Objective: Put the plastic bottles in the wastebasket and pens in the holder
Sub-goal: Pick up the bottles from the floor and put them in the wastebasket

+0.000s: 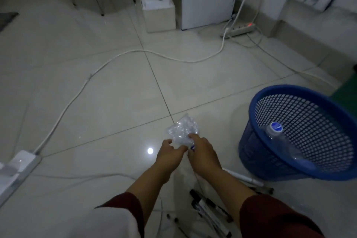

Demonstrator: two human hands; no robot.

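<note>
Head view is showing both hands meeting over the floor tiles: the left hand and right hand are pinching a crushed clear plastic bottle between them. Bottle step is under way; one bottle is already lying in the blue wastebasket at right. Next, I judge, it needs carrying right over the rim; the pens are lying near, unsorted.

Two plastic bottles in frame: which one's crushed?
The crushed bottle held in both hands, left hand and right hand, over the floor. The other bottle lies uncrushed inside the blue wastebasket.
</note>
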